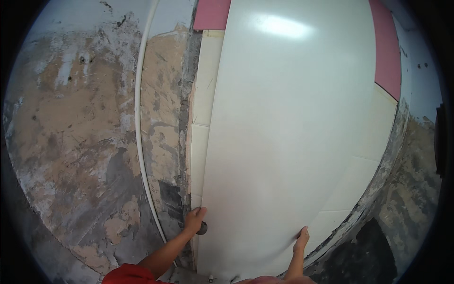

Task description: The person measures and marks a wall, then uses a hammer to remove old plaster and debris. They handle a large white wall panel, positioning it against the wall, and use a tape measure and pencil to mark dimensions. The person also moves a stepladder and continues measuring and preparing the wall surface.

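A large glossy white panel (283, 128) stretches away from me over cream boards (204, 90), which show along both its sides. At the panel's near left edge is my left hand (193, 221), its fingers closed. A dark, rounded thing (202, 229) shows from under that hand; its kind is not clear, and most of it is hidden. My right hand (301, 239) is closed at the panel's near right edge, thumb side up, with the fingertips out of sight.
Pink sheets (212, 14) lie beyond the cream boards at the far end, on both sides. A white pipe (138, 104) runs along the rough, patchy wall (80, 142) at left. On the right is a dark patch (366, 258) beside bare plaster.
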A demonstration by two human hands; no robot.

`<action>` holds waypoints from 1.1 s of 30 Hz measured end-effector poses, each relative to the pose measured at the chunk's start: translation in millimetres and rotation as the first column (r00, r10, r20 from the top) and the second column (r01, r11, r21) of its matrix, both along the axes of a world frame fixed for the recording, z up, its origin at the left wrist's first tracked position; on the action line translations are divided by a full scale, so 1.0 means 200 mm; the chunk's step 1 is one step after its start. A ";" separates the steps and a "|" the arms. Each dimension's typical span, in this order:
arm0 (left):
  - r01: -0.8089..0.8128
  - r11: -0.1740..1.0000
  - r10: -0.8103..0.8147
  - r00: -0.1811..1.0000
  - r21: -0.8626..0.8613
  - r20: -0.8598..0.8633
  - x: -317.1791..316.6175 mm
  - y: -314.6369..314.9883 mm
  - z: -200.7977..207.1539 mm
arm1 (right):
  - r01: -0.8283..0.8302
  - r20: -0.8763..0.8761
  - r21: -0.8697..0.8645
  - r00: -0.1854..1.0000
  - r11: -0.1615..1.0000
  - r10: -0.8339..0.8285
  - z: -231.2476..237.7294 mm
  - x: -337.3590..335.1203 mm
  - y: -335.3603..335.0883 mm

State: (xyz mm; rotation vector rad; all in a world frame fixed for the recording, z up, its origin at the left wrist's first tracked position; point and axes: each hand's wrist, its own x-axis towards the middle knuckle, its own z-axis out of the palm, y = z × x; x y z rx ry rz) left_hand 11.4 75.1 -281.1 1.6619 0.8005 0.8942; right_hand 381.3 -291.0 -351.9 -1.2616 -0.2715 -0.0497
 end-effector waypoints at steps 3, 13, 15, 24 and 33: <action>0.001 0.998 0.001 1.000 -0.064 0.025 0.04 0.02 0.02 | -0.019 0.020 0.020 1.000 1.000 0.019 0.02 -0.02 -0.07; 0.044 0.999 -0.044 0.999 -0.018 0.023 0.01 -0.04 0.06 | 0.046 -0.004 0.079 0.999 0.996 -0.046 0.06 -0.01 -0.07; 0.027 1.000 -0.027 1.000 -0.013 -0.009 0.00 -0.05 0.04 | 0.112 0.019 -0.040 0.994 0.993 -0.111 0.06 -0.06 -0.08; 0.010 0.999 -0.008 0.999 -0.037 0.051 0.02 -0.10 0.01 | 0.323 0.107 -0.084 0.944 0.943 -0.314 -0.11 0.04 -0.12; -0.120 0.992 0.124 0.985 -0.042 0.123 -0.13 -0.08 0.05 | 0.462 0.253 -0.229 0.878 0.857 -0.406 -0.06 -0.04 -0.24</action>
